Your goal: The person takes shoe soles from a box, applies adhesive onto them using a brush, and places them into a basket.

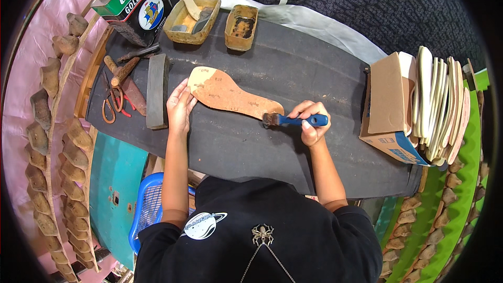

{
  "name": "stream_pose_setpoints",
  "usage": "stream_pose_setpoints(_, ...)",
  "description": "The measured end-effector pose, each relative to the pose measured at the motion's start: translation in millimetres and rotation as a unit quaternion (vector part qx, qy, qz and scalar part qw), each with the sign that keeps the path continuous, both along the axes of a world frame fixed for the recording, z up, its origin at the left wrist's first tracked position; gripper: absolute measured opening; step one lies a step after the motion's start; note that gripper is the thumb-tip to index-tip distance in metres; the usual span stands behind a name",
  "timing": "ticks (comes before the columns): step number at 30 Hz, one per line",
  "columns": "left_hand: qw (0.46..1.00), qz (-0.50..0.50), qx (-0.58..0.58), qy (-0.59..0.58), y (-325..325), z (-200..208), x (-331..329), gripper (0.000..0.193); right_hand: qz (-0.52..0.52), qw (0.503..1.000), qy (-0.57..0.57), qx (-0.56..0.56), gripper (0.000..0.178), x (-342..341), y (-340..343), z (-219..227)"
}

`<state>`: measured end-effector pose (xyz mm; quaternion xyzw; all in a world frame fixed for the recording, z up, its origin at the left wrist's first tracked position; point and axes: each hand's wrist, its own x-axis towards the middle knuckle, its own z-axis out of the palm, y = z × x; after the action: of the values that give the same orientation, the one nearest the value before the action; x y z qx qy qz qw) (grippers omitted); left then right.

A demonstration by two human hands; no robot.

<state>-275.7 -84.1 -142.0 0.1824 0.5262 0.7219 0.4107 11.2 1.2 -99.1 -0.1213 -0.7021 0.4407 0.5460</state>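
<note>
A tan shoe insole (230,96) lies at a slant above the dark work surface, its forefoot end to the left. Most of its face looks darker and coated; the left end is paler, with small printed marks. My left hand (179,109) pinches that pale end between thumb and fingers. In my right hand (312,122) is a paintbrush (289,121) with a blue handle. Its dark bristles touch the narrow right end of the insole. Left of my left hand stands a grey rectangular block (157,91).
Scissors (111,99), a hammer (126,71) and other tools lie at left. Behind them stand a metal can (152,13) and two small tubs (193,36) (241,42). At right, a cardboard box (386,105) holds stacked soles (437,110). Shoe lasts (39,136) line racks on both sides.
</note>
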Motion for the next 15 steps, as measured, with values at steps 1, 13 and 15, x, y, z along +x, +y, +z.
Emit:
stream_pose_setpoints(1, 1.0, 0.001, 0.001, -0.002, 0, 0, 0, 0.035, -0.012, 1.0, 0.017, 0.009, 0.013, 0, 3, 2)
stream_pose_setpoints(13, 1.0, 0.0, 0.004, -0.004, 0, 0, 0, 0.035, 0.027, 0.999, 0.025, -0.025, 0.013, -11, -3, 3)
stream_pose_setpoints(15, 1.0, -0.003, 0.006, -0.004, 0, -1, -1, 0.035, 0.029, 0.998, 0.03, -0.043, 0.018, -4, 4, 1)
